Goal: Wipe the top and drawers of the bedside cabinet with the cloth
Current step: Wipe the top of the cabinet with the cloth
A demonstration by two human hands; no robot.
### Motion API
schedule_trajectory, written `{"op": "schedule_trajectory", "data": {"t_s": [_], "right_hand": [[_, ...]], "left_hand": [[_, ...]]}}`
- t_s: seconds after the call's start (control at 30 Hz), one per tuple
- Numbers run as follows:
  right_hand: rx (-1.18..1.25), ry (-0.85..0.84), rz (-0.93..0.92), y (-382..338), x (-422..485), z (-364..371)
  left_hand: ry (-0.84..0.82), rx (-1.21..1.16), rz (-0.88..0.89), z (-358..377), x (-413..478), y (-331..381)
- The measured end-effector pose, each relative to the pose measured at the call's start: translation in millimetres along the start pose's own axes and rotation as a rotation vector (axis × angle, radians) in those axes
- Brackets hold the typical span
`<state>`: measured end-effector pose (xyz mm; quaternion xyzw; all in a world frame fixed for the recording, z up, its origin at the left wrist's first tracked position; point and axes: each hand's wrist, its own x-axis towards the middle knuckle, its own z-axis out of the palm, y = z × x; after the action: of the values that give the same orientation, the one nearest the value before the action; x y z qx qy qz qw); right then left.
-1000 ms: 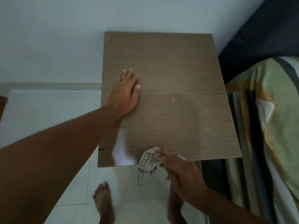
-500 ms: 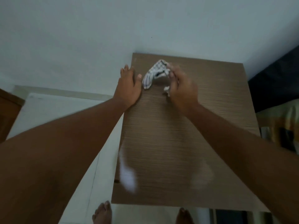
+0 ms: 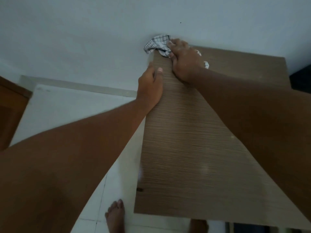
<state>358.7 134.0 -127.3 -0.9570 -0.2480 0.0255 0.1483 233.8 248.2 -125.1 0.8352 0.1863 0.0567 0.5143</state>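
Observation:
The bedside cabinet's brown wood-grain top (image 3: 193, 148) fills the middle of the head view. My right hand (image 3: 184, 62) presses a white checked cloth (image 3: 157, 44) onto the far left corner of the top, against the wall; part of the cloth bunches up past the corner and a bit shows behind my wrist. My left hand (image 3: 150, 86) rests on the top's left edge just in front of the cloth, thumb lying on the surface. The drawers are out of sight below the top.
A pale wall (image 3: 101, 39) runs behind the cabinet. White floor tiles (image 3: 67, 106) lie to the left, with a wooden door edge (image 3: 11, 106) at far left. My bare feet (image 3: 116, 216) stand at the cabinet's front edge. Dark bedding (image 3: 301, 74) sits at right.
My right hand has swept the cloth from the front edge up to the far left corner. My left hand has shifted to the left edge. The camera has leaned forward.

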Motion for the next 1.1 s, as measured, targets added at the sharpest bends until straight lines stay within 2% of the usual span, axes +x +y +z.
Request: {"op": "schedule_trajectory", "data": {"t_s": [0.2, 0.53, 0.7, 1.1], "right_hand": [[0.01, -0.044, -0.057, -8, -25, 0], [0.064, -0.02, -0.151, -36, -121, 4], [0.098, -0.062, -0.192, -53, -187, 2], [0.118, -0.146, -0.363, -80, -326, 23]], "left_hand": [[-0.013, -0.088, -0.068, -7, -7, -14], [0.152, -0.333, -0.174, -14, -59, -26], [0.164, -0.397, -0.219, -20, -81, -27], [0.095, -0.313, -0.08, -28, -112, -28]]}}
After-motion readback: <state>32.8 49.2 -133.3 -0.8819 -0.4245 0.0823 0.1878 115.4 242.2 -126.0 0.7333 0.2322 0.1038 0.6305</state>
